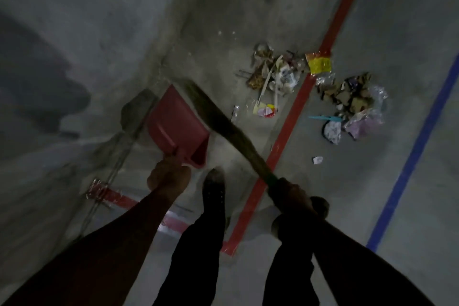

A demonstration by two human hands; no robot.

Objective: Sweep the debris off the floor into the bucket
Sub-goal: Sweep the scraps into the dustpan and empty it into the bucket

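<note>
Bare floor surrounds debris; hands grip dustpan, broom.

Grey concrete floor, dim light. Red tape line runs from far right to near centre w/ a corner at its near end; another red strip at near left. Blue tape line on the right, roughly parallel to the red. Concrete wall on the left, dark shadow across it. Dark trousers & one shoe near centre.
</note>
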